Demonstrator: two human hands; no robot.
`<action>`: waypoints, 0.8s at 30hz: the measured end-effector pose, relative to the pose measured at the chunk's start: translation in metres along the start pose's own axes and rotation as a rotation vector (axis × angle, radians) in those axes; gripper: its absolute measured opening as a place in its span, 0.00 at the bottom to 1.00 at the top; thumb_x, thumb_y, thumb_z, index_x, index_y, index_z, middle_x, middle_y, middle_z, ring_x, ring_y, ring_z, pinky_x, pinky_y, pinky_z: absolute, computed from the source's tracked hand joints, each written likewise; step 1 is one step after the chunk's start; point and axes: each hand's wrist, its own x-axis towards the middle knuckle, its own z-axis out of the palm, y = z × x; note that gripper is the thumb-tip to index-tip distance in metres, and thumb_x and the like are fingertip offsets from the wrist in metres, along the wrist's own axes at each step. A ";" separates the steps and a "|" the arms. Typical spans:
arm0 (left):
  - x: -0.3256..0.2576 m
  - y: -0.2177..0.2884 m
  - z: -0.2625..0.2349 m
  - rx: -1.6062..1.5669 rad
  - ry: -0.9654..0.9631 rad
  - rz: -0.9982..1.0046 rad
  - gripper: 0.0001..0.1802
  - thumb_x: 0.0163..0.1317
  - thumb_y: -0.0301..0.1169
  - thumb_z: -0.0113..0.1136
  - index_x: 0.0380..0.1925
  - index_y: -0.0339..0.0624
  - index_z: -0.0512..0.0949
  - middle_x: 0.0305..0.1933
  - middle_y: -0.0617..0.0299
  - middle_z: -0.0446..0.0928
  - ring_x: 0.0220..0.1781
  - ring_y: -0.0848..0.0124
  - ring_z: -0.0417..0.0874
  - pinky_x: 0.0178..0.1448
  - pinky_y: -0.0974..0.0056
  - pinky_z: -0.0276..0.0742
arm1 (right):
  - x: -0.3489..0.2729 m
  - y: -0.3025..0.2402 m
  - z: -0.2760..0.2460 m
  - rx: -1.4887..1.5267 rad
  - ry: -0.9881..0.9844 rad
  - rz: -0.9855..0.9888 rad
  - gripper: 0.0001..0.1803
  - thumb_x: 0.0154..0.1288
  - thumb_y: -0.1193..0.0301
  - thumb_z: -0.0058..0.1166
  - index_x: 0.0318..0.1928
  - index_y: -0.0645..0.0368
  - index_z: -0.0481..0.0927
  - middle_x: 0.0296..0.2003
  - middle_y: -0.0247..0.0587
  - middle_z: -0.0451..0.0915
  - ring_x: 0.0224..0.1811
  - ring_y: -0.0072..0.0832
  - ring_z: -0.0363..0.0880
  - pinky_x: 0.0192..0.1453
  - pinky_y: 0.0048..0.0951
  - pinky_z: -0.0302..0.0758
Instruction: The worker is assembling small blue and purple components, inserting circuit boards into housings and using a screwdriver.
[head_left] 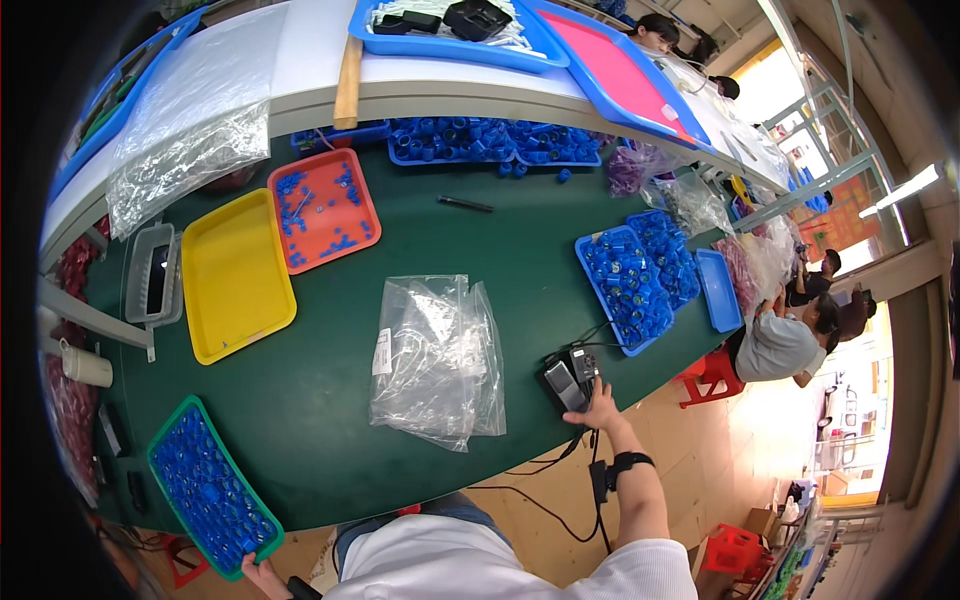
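Risk of spilling: left hand (262, 574) gripped overhanging tray (211, 490); right hand (601, 408) pressed, fingers flat, on phone (564, 386), cables (545, 505) dangling.

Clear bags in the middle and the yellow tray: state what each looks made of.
Clear bags: thin plastic film, seemingly; transparent, crinkled, with glossy highlights and the green table showing through. Yellow tray: probably moulded rigid plastic; uniform colour, smooth slightly shiny surface, rounded raised rim.
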 end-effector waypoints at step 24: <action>-0.102 0.156 0.154 -1.080 -0.178 -0.556 0.45 0.24 0.14 0.39 0.56 0.38 0.65 0.58 0.50 0.68 0.60 0.49 0.67 0.67 0.44 0.59 | -0.030 -0.029 0.046 -0.075 0.397 -0.238 0.40 0.42 0.61 0.66 0.52 0.65 0.61 0.58 0.67 0.54 0.58 0.57 0.59 0.55 0.47 0.66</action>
